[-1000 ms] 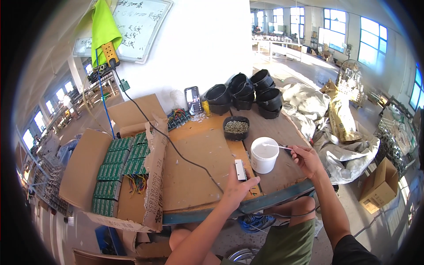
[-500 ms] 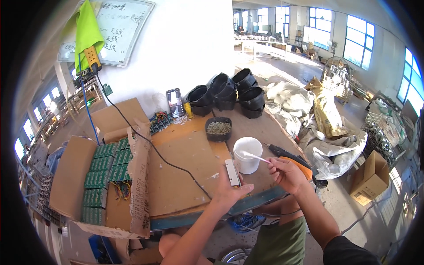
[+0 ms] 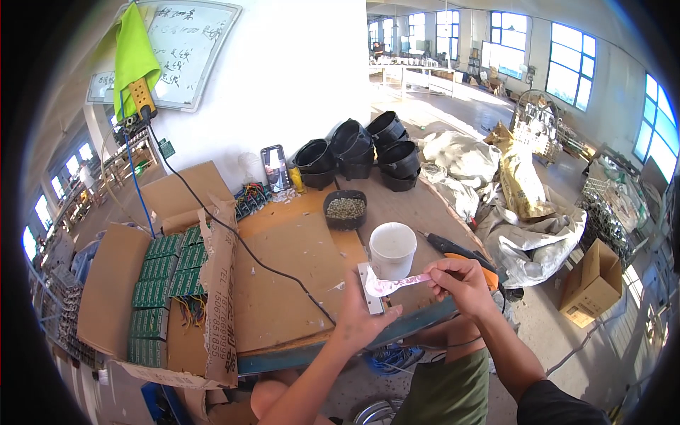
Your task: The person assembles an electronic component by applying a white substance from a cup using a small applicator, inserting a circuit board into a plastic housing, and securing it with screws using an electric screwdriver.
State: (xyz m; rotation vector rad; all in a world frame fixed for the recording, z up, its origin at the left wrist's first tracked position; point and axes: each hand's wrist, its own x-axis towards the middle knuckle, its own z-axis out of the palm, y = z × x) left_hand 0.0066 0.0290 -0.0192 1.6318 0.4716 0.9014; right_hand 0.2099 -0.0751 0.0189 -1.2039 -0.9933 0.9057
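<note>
Here at the desk (image 3: 283, 290), both hands are busy near the front edge! The left hand (image 3: 360, 313) is half curled around a slim white block (image 3: 372, 303), gripping it tilted upright, thumb out along the right side. Over to the right hand (image 3: 459, 285): fingers pinched tight on the end of a pale spatula (image 3: 409, 280), pink marks along it and white paste (image 3: 380, 285) loaded on its tip. That tip sits right over the block's face; whether it's touching, I can't tell.

Just behind, the white tub (image 3: 393, 258) stands upright on the desk. Left of it and further back, a black bowl (image 3: 345, 224) carries small pellet-like pieces. To the tub's right lies a black-and-orange tool (image 3: 446, 246), partly behind the right hand. And at far left, an open carton (image 3: 221, 312) holds rows of green-topped blocks (image 3: 150, 297)!
</note>
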